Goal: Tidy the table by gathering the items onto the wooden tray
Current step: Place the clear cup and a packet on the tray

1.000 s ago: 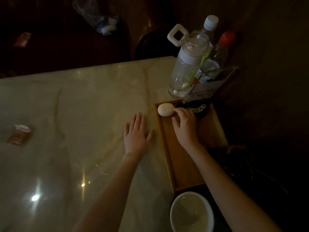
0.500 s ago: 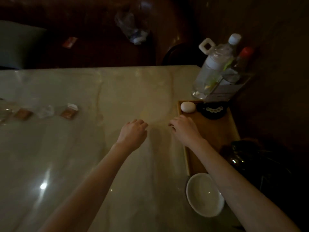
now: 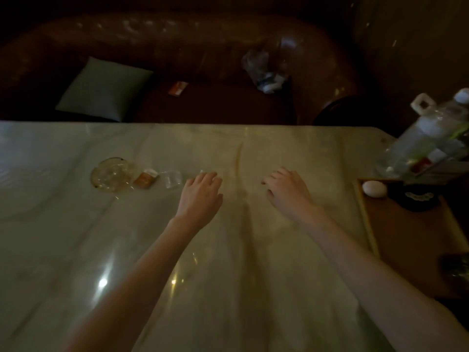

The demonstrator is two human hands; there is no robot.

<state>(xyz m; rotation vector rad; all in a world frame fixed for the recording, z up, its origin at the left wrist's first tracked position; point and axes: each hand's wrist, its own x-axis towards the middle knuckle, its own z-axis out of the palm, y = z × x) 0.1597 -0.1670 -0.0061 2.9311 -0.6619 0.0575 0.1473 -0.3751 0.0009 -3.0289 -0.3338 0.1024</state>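
Note:
The wooden tray point(image 3: 416, 240) lies at the table's right edge, holding a white egg point(image 3: 374, 189) and a dark round dish point(image 3: 416, 199) at its far end. On the left half of the marble table sit a glass ashtray point(image 3: 111, 174), a small brown packet point(image 3: 146, 178) and a clear plastic wrapper point(image 3: 173, 178) in a row. My left hand point(image 3: 201, 194) hovers just right of the wrapper, fingers loosely bent, holding nothing. My right hand point(image 3: 286, 190) hangs over the table's middle, empty, fingers relaxed.
Clear bottles point(image 3: 426, 138) stand behind the tray at the far right corner. Beyond the table's far edge is a brown leather sofa point(image 3: 177, 41) with a grey cushion point(image 3: 104, 88), a small packet point(image 3: 177, 88) and a crumpled plastic bag point(image 3: 266, 69).
My right hand let go of the egg on the tray and moved left over the table. My left hand lifted and reached left toward the wrapper. The view swung left.

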